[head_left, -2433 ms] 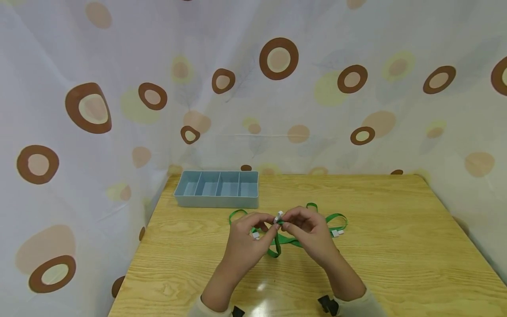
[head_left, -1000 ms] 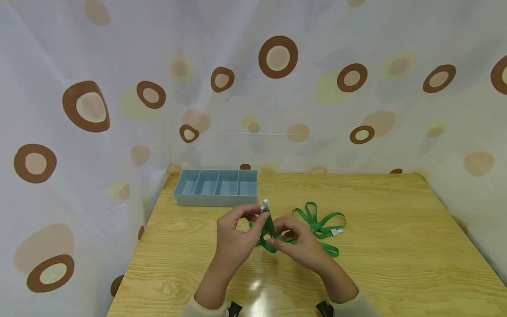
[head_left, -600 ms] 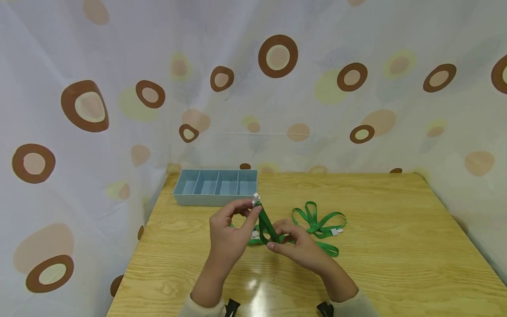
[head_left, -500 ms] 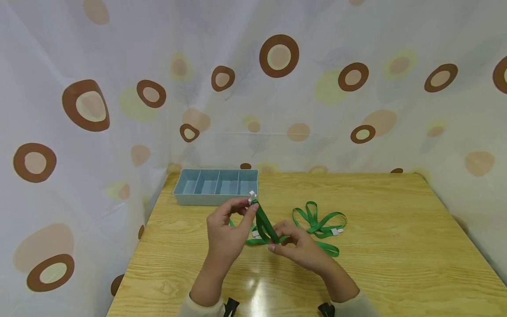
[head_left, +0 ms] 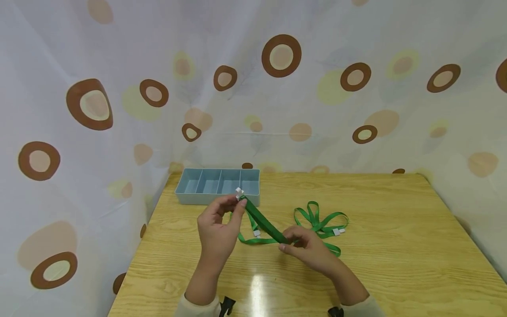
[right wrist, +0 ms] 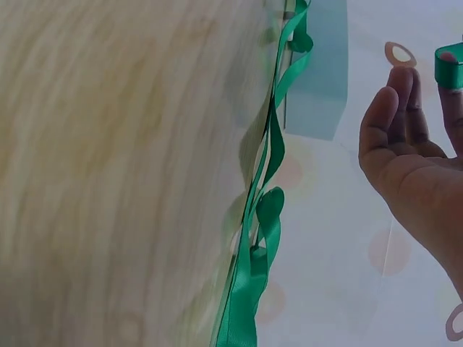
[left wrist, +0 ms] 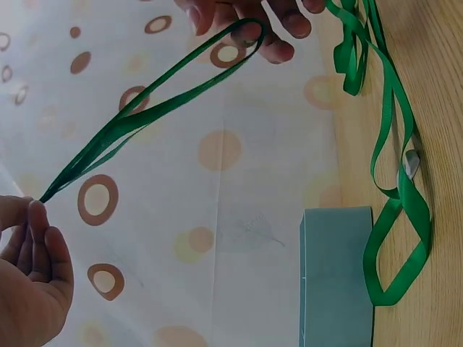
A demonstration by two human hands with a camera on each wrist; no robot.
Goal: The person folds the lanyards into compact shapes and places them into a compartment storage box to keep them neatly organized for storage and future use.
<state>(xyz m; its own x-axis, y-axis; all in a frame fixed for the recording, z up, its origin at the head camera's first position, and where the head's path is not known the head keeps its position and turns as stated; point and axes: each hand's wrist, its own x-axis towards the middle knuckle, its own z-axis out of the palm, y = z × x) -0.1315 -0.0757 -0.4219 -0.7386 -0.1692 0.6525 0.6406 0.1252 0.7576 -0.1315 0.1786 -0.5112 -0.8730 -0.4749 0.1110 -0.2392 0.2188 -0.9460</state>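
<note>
A folded green lanyard (head_left: 261, 220) is stretched on a slant above the table. My left hand (head_left: 218, 229) pinches its upper end between thumb and fingertips, just below the white plastic clip (head_left: 239, 193). Lower and to the right, the bent end is held by my right hand (head_left: 310, 251), thumb against fingers. In the left wrist view the strap (left wrist: 116, 130) runs from the left fingertips to a loop round a finger of the other hand. The right wrist view shows that loop (right wrist: 450, 72) around a fingertip; its far part is cut off by the frame edge.
More green lanyard strap (head_left: 253, 241) with a white clip (head_left: 256, 233) lies behind the hands. At right, looped green strap (head_left: 328, 222) with another white clip (head_left: 336, 231) rests on the wooden table (head_left: 396, 264). A blue-grey four-section box (head_left: 218, 199) stands at the back left.
Both hands were together at the white clip. My left hand has moved left and up with the clip, the right hand down and slightly right along the strap, drawing the folded lanyard out straight.
</note>
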